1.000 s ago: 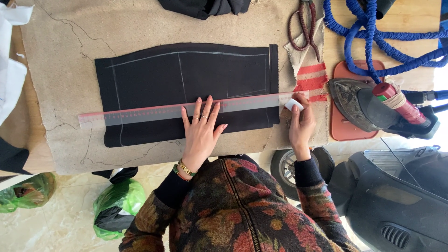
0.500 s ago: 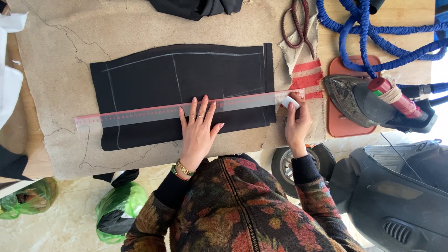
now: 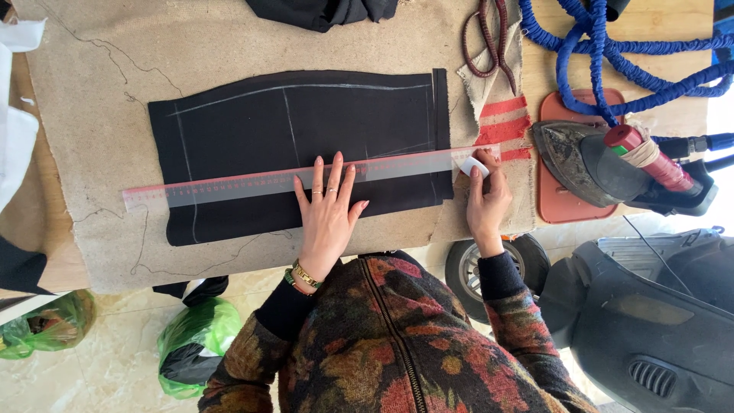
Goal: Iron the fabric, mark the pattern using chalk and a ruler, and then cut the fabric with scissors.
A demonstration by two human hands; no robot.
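Most chalk lines already cross the black cloth (image 3: 298,153) — my left hand (image 3: 327,218) flat pins the ruler (image 3: 229,183), my right hand (image 3: 485,200) pinches chalk (image 3: 472,166) at its end — this line undrawn.

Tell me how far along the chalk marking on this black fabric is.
Done: the black fabric lies flat and already carries chalk lines along its top, down its left side and across the middle. In hand: the left hand presses the clear ruler across it, and the right hand holds white chalk at the ruler's right end. Left: no chalk line shows along the ruler's edge yet.
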